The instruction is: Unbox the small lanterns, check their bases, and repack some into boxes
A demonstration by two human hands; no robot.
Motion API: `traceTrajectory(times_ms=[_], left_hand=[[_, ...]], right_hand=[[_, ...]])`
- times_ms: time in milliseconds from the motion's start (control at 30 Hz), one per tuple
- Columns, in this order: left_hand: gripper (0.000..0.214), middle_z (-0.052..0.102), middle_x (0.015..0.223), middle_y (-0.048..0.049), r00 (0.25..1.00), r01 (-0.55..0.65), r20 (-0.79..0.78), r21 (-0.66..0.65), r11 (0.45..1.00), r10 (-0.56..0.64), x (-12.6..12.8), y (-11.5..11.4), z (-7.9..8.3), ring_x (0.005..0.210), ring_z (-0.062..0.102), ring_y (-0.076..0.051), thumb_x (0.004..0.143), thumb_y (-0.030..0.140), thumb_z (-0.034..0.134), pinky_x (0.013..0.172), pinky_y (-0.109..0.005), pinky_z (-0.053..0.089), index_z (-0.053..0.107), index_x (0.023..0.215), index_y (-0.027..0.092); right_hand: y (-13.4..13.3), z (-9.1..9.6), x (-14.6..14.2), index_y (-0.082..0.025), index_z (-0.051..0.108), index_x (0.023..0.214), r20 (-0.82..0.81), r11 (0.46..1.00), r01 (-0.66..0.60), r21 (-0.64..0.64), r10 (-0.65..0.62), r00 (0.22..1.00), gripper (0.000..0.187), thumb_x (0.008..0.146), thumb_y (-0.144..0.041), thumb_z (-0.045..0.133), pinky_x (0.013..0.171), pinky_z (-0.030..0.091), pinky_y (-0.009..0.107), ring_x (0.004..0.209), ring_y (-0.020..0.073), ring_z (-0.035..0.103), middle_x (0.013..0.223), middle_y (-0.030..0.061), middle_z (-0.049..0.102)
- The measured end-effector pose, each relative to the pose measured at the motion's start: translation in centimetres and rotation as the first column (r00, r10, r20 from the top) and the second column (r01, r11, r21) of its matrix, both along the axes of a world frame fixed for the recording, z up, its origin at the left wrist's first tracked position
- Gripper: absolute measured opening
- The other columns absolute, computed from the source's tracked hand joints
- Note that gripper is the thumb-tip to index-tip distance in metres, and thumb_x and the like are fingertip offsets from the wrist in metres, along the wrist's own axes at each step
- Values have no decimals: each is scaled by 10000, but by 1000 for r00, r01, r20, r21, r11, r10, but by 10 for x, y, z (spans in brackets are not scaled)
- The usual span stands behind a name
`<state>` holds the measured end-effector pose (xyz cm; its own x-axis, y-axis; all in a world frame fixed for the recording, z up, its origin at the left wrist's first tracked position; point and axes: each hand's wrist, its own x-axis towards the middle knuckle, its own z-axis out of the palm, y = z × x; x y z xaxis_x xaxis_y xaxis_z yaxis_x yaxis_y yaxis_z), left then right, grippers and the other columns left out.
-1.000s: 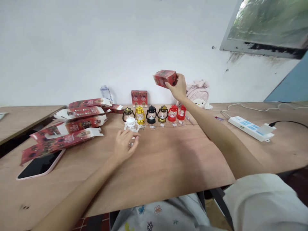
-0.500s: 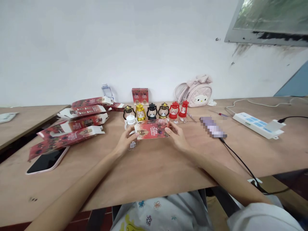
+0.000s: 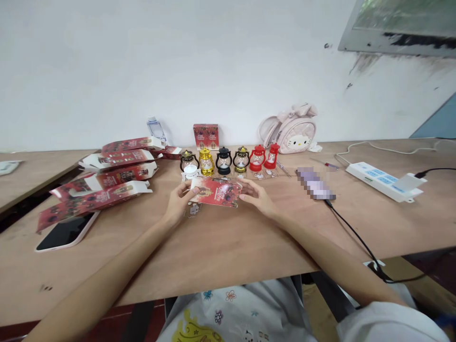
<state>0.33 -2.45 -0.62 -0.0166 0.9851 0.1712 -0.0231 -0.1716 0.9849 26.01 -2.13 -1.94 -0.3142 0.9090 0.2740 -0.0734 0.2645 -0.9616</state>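
So the left hand (image 3: 175, 204) had the red box (image 3: 215, 192) pinched by one end, near the lanterns (image 3: 223, 162); right hand (image 3: 262, 201) curled loosely by the other, couldn't tell if gripping.

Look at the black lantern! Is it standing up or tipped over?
Upright: the black lantern has its base down on the table and its cap on top, behind the red box in the left hand.

Pink bag (image 3: 297, 135) sitting by the wall (image 3: 107, 61), clear bottle (image 3: 156, 129) over to the left, dark-screened phone (image 3: 67, 232) lying nearer; white power strip (image 3: 381, 181) out right, and a pixelated slab (image 3: 315, 184), probably another phone, trailing black cable (image 3: 328, 203)!
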Motion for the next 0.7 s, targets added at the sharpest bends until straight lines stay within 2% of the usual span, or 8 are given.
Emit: traceTrajectory(times_ms=[167, 367, 500, 700], left_hand=[[549, 654, 879, -53, 995, -3, -99, 23, 1000, 5, 4, -5, 4, 766, 625, -178, 567, 530, 775, 634, -251, 498, 617, 921, 140], [558, 541, 772, 8, 982, 31, -184, -19, 999, -34, 5, -6, -3, 539, 537, -105, 535, 518, 776, 425, -192, 396, 548, 899, 162], [537, 496, 728, 31, 978, 47, -203, -13, 999, -48, 5, -7, -3, 491, 514, -87, 518, 480, 790, 390, -171, 359, 535, 873, 168], [525, 552, 700, 21, 985, 40, -167, -16, 999, -42, 3, -6, -3, 462, 498, -87, 539, 513, 770, 382, -182, 374, 548, 870, 171]], right_hand=[[-4, -1, -4, -251, 540, 1096, 53, 996, 82, 29, -83, 995, 422, 694, -261, 670, 903, 495, 376, 971, 183, 636, 1108, 54, 661], [-2, -4, -6, -255, 468, 1046, 27, 978, 206, -31, -206, 978, 462, 628, -231, 664, 784, 524, 337, 845, 170, 663, 998, 22, 667], [-2, -5, -6, -259, 447, 1023, 8, 975, 214, -55, -213, 977, 484, 596, -216, 672, 724, 525, 307, 793, 161, 663, 935, -1, 660], [0, -7, -4, -270, 441, 994, -12, 976, 213, -38, -213, 977, 432, 613, -197, 631, 702, 529, 313, 743, 157, 665, 870, -19, 675]])
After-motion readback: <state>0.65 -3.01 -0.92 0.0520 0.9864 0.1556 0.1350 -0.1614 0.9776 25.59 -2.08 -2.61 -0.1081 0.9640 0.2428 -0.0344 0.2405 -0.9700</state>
